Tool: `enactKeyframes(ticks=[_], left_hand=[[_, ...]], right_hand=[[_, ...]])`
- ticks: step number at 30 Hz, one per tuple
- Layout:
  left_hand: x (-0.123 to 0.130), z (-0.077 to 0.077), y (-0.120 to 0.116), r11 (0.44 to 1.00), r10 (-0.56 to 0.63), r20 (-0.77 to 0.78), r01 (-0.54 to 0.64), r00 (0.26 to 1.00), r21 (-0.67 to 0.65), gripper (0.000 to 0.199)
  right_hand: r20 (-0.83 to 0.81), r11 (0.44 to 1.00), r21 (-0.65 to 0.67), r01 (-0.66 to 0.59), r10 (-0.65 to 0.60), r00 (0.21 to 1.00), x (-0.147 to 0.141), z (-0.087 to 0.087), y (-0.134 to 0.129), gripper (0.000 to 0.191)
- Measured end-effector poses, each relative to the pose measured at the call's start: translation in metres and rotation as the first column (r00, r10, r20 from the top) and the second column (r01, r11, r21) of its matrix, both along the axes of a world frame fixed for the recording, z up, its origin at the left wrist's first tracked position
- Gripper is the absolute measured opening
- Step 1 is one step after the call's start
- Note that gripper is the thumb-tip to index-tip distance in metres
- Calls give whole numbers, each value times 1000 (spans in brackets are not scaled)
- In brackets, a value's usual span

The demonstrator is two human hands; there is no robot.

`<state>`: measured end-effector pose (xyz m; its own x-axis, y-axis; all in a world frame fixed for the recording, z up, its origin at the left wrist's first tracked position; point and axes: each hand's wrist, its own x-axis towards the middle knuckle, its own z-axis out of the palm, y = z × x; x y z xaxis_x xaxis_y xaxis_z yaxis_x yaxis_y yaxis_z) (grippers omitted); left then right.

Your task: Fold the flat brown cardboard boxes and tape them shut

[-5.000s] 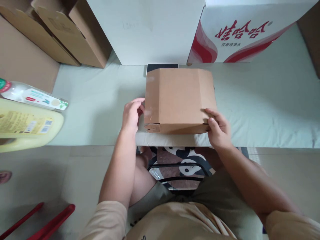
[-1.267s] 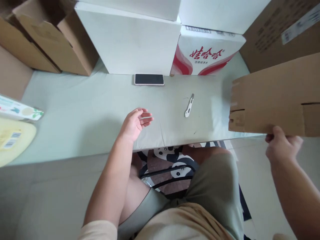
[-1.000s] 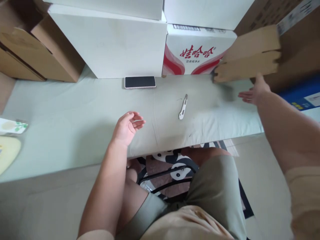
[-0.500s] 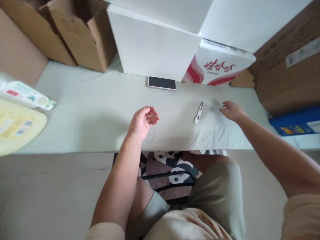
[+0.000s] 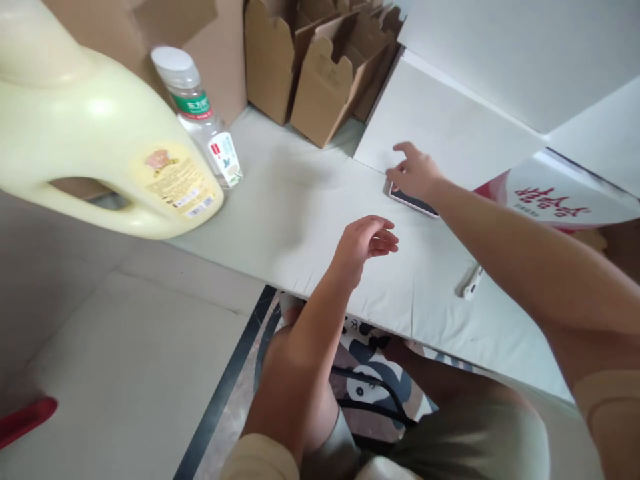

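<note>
My left hand (image 5: 363, 247) hovers above the cloth-covered table (image 5: 270, 220) near its front edge, fingers loosely curved and apart, holding nothing. Farther back, my right hand (image 5: 415, 172) reaches leftward with its index finger stretched out and thumb apart; nothing is in it. Beneath that hand and forearm lies a smartphone (image 5: 415, 202) with a dark screen, partly covered from view. A white utility knife (image 5: 473, 283) rests on the cloth below my right forearm, its far end hidden by the arm.
Opened cardboard boxes (image 5: 320, 93) stand at the back. To the left are a clear plastic bottle (image 5: 203, 123) and a big pale-yellow jug (image 5: 115, 133). White boxes (image 5: 450, 120) and a red-and-white carton (image 5: 545, 193) line the back right. Something red (image 5: 30, 420) shows at lower left.
The view has swung left, bringing the jug and bottle further in. My right hand has moved from right of the knife to over the phone. My left hand stays raised and empty.
</note>
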<state>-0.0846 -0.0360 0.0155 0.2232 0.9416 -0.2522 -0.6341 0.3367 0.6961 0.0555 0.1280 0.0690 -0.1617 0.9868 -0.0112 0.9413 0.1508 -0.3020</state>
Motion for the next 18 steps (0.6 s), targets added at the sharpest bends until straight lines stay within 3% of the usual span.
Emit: enactKeyframes(ticks=[5, 9, 12, 15, 18], left_hand=[[-19, 2, 6, 996, 94, 50, -94, 994, 9, 16], [-21, 1, 9, 997, 82, 92, -80, 992, -25, 14], [-18, 1, 10, 997, 75, 85, -74, 994, -21, 15], [-13, 1, 9, 994, 108, 31, -107, 994, -35, 18], [-7, 0, 7, 950, 309, -135, -312, 941, 4, 21]], right_hand=[[-246, 999, 34, 28, -19, 969, -109, 32, 48, 75], [-324, 998, -20, 59, -63, 944, -148, 53, 61, 62], [-367, 997, -38, 63, -73, 927, -151, 54, 53, 40], [-403, 998, -25, 63, -67, 912, -135, 45, 39, 27], [-385, 997, 61, 48, -21, 923, -96, 38, 15, 18]])
